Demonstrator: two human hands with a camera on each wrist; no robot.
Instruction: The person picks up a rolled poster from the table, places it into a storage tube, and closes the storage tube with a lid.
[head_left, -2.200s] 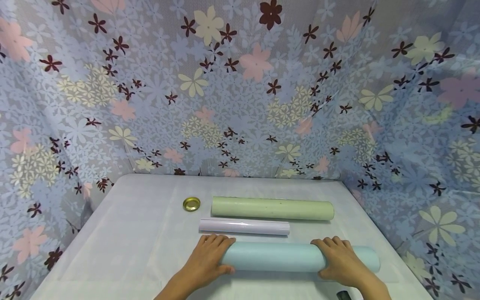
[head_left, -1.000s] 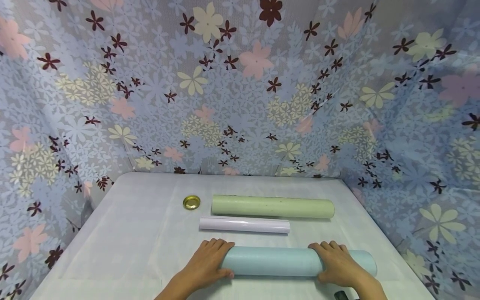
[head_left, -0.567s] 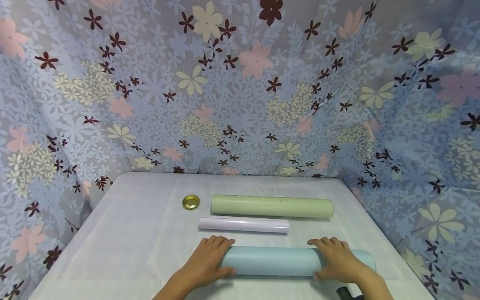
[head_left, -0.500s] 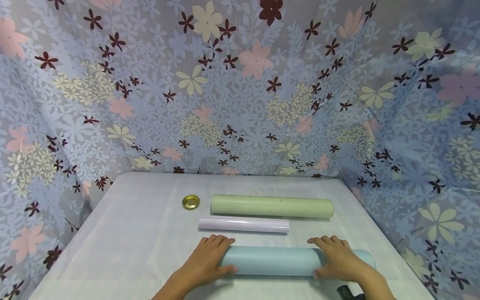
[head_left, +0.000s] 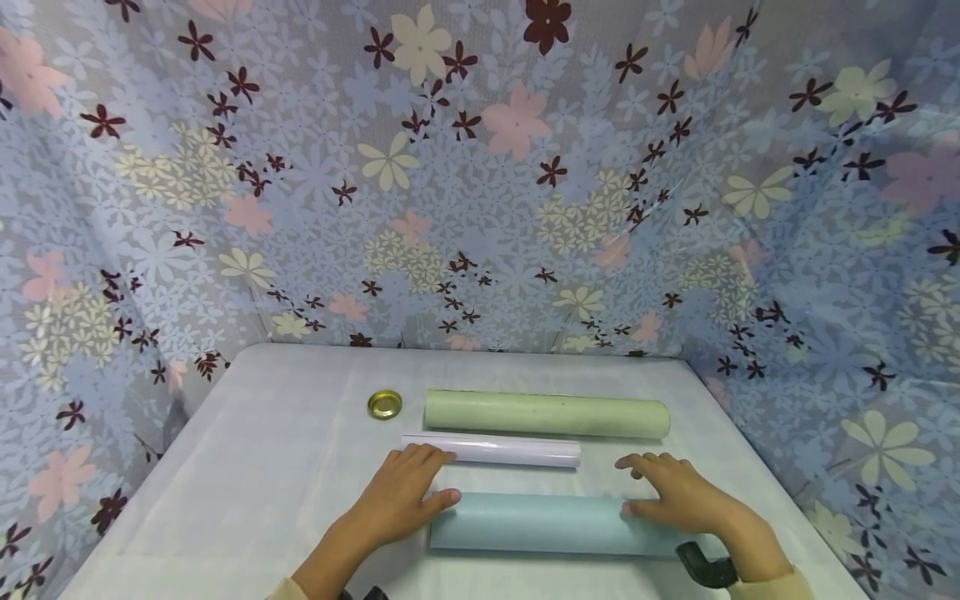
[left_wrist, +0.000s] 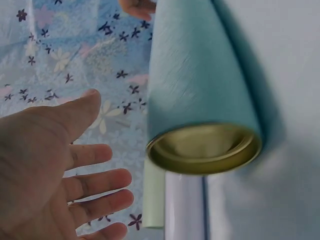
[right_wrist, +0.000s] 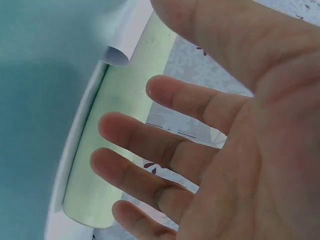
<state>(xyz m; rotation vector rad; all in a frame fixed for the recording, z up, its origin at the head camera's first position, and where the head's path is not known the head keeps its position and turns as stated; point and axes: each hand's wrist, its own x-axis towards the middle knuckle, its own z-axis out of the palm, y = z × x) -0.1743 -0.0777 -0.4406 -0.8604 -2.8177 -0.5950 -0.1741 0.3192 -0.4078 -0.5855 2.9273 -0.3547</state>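
Observation:
A long light-blue tube point(head_left: 540, 523) lies across the near part of the table; the left wrist view shows a gold metal cap point(left_wrist: 205, 150) in its end. My left hand point(head_left: 397, 496) is raised over the tube's left end, fingers spread and holding nothing; in its wrist view the palm point(left_wrist: 35, 165) is apart from the tube. My right hand point(head_left: 678, 496) hovers over the tube's right part, its fingers extended and holding nothing. Beyond the tube lie a rolled white sheet point(head_left: 510, 451) and a pale green tube point(head_left: 547, 414), side by side.
A round gold lid point(head_left: 385, 405) lies at the back, left of the green tube. The table point(head_left: 247, 467) has a white cover, and a floral curtain point(head_left: 480, 208) hangs behind it and on both sides. A black strap piece point(head_left: 705, 567) shows by the right wrist.
Both hands have let go of the light-blue tube and lifted off it, the left hand moving forward and left. Earlier both gripped it and drew it slightly nearer. The other things stay put.

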